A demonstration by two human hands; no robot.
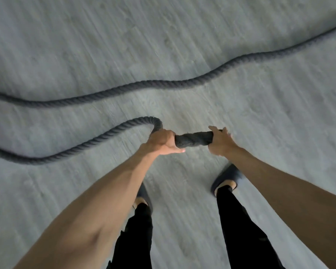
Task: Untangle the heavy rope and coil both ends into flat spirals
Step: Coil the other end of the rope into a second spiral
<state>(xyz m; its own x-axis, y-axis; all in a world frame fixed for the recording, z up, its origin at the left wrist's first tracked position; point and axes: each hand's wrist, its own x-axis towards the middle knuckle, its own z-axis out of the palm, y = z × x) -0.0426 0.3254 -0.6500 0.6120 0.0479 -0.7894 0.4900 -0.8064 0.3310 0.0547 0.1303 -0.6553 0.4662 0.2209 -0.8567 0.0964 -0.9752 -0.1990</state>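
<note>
Both hands up off the floor (260,45), gripping one end of the rope (144,83). Left hand (161,140) closed round the rope, thumb stuck out toward the right hand. Right hand (220,141) wrapped on the very tip; fingers curled over top. Betw. the two hands: short thick black wrapped section (194,139), held roughly level.

From the left hand the rope bends up & over, then drops away to its left, snaking down to the floor & off the frame's left edge. A 2nd long run lies on the floor beyond both hands, wavy, left edge to upper right corner, well apart from the hands. No knots or crossings visible in view.

Below the hands: black trousers (241,230), dark slippers (227,176), feet apart on grey wood-grain floor.

No brand, label or writing readable anywhere; view somewhat blurred.
</note>
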